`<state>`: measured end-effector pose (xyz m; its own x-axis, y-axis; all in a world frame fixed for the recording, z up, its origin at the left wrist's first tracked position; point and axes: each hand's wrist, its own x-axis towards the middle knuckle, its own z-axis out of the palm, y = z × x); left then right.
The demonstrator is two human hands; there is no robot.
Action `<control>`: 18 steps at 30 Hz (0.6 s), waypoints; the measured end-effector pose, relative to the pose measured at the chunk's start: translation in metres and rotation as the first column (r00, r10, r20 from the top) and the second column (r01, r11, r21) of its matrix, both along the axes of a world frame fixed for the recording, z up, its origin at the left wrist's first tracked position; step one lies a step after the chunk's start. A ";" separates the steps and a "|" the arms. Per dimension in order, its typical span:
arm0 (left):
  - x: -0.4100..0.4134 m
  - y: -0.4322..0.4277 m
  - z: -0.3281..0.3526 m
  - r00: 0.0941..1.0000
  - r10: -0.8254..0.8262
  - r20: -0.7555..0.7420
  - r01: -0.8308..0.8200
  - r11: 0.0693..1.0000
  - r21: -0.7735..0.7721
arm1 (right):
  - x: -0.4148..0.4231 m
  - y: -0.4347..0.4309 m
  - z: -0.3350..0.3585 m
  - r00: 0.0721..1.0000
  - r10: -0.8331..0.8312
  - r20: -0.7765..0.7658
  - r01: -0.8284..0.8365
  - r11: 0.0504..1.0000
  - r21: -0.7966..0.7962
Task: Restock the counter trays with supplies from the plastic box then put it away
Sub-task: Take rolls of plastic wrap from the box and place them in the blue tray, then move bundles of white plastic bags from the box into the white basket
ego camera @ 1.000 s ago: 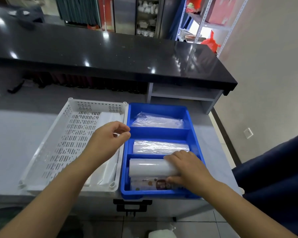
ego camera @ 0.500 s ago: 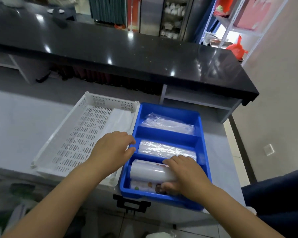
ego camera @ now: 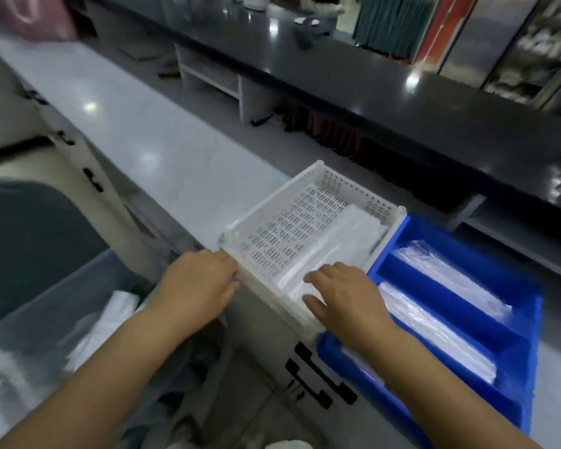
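The white perforated tray (ego camera: pixel 274 226) sits on the grey counter with a stack of clear plastic bags (ego camera: pixel 334 241) along its right side. My left hand (ego camera: pixel 196 283) rests against the tray's near left corner, fingers touching the rim. My right hand (ego camera: pixel 342 294) lies over the near rim, with straight fingers on the clear bags and the thumb spread out. To the right stands the blue divided tray (ego camera: pixel 467 234), holding clear wrapped packs (ego camera: pixel 447 273) in its compartments. A translucent plastic box (ego camera: pixel 36 322) with white bags (ego camera: pixel 107 322) inside is low at the left.
The grey counter (ego camera: pixel 136 131) runs back to the left. A higher black countertop (ego camera: pixel 386 102) lies behind it. Black drawer handles (ego camera: pixel 318 380) show on the cabinet front below the trays. A dark rounded object (ego camera: pixel 23 241) fills the left edge.
The view has swung left. My right hand left the roll in the blue tray and moved onto the bags in the white tray. My left hand shifted to the tray's near left corner.
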<state>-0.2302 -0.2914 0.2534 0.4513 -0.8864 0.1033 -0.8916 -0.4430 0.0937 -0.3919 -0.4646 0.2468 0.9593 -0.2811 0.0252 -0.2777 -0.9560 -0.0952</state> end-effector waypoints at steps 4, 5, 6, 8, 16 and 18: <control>0.044 0.067 -0.009 0.984 0.173 -0.038 -0.173 0.985 0.019 | 0.054 0.040 -0.005 0.988 0.146 -0.039 -0.148 0.988 -0.042; 0.057 0.085 -0.012 0.977 0.209 -0.038 -0.208 0.978 0.024 | 0.068 0.051 -0.006 0.984 0.173 -0.046 -0.176 0.983 -0.056; 0.070 0.104 -0.014 0.969 0.245 -0.039 -0.244 0.969 0.034 | 0.082 0.063 -0.007 0.980 0.194 -0.045 -0.196 0.978 -0.064; 0.099 0.142 -0.021 0.945 0.323 -0.055 -0.321 0.946 0.055 | 0.112 0.090 -0.008 0.974 0.224 -0.037 -0.226 0.973 -0.050; 0.198 0.275 -0.062 0.844 0.530 -0.082 -0.520 0.846 0.120 | 0.224 0.184 -0.043 0.937 0.328 -0.122 -0.325 0.945 0.046; 0.209 0.294 -0.072 0.834 0.544 -0.097 -0.531 0.837 0.129 | 0.241 0.196 -0.055 0.931 0.328 -0.162 -0.320 0.945 0.072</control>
